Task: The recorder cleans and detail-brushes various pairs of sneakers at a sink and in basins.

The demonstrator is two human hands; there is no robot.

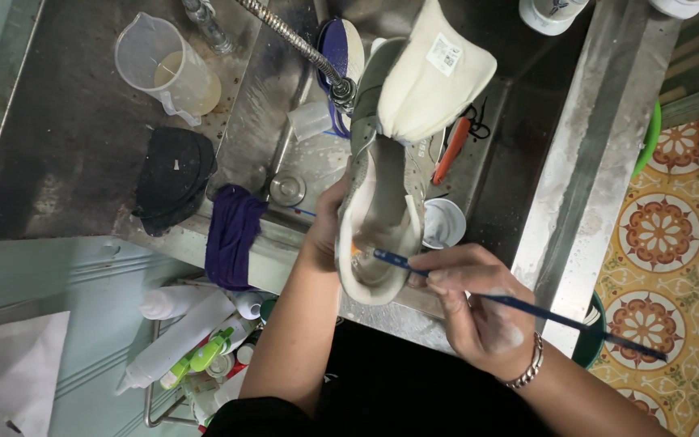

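A grey and cream shoe (382, 202) is held over the steel sink, its opening facing up and its cream tongue (430, 77) pulled back. My left hand (329, 222) grips the shoe's left side. My right hand (471, 303) holds a long blue-handled brush (519, 306) like a pen, with its tip inside the heel end of the shoe. A bracelet sits on my right wrist.
A plastic measuring jug (167, 69) and a black cloth (173, 178) lie on the left counter. A purple rag (232, 235) hangs over the sink edge (576, 186). A flexible tap hose (293, 36), a small white cup (445, 224) and orange-handled scissors (451, 150) are in the sink. Bottles (184, 336) fill a rack below.
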